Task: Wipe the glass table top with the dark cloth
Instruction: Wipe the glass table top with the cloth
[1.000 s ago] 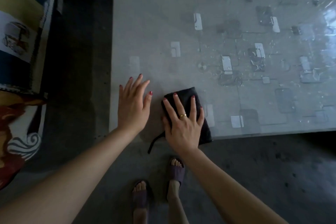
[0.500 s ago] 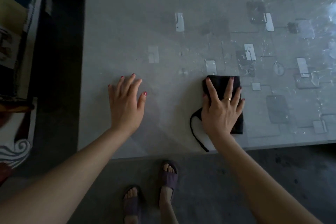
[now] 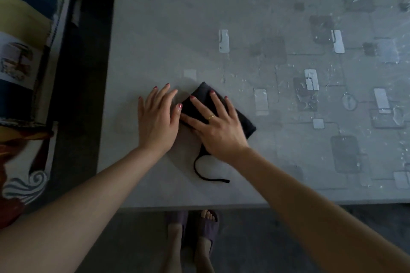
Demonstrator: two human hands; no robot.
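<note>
The glass table top (image 3: 221, 17) fills most of the view, patterned with pale and dark rectangles and speckled with droplets on its right side. A folded dark cloth (image 3: 243, 121) lies near the front left of the table, a thin black loop trailing from it toward the front edge. My right hand (image 3: 218, 124) presses flat on the cloth with fingers spread, a ring on one finger. Flat on the bare glass just left of the cloth rests my left hand (image 3: 156, 117), its thumb almost touching the cloth.
The table's front edge (image 3: 221, 205) runs across below my arms, with my feet in sandals (image 3: 194, 232) on the dark floor under it. A colourful printed fabric or mat (image 3: 24, 55) lies left of the table, past a dark gap of floor.
My right hand has slid the cloth back to the left, up against my left hand. The cloth is now turned diagonally. The left hand stays flat on the glass.
</note>
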